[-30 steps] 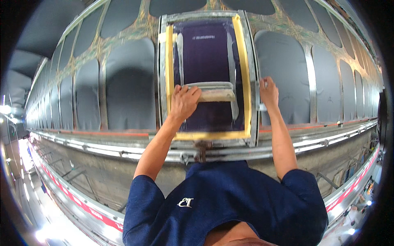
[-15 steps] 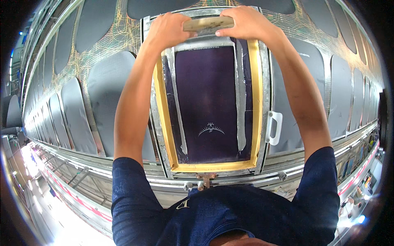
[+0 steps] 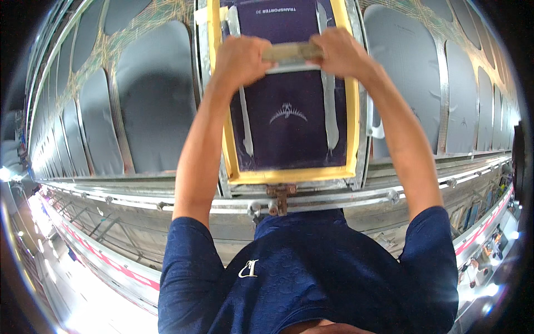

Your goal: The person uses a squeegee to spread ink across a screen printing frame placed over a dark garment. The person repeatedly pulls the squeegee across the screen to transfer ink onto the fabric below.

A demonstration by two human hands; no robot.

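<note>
My left hand (image 3: 242, 60) and my right hand (image 3: 338, 53) are closed round the two ends of a squeegee (image 3: 292, 52) with a pale bar-shaped grip. It lies crosswise on the dark purple mesh of a printing screen (image 3: 286, 145), above a small light winged emblem (image 3: 287, 113). Yellow tape (image 3: 289, 177) borders the mesh inside a metal frame. Streaks of grey ink (image 3: 330, 117) run down both sides of the mesh. The squeegee's blade edge is mostly hidden under the grip and my fingers.
Flat dark grey panels lie in rows on the long table, one panel (image 3: 153, 106) left of the screen and another (image 3: 405, 89) right. A metal rail (image 3: 222, 205) with a rusty bracket (image 3: 282, 191) runs along the near edge. A white handle (image 3: 376, 131) shows beside the frame's right side.
Both hands have drawn the squeegee toward me, from the screen's far end to about the middle of the mesh. The whole table now appears higher in the view.
</note>
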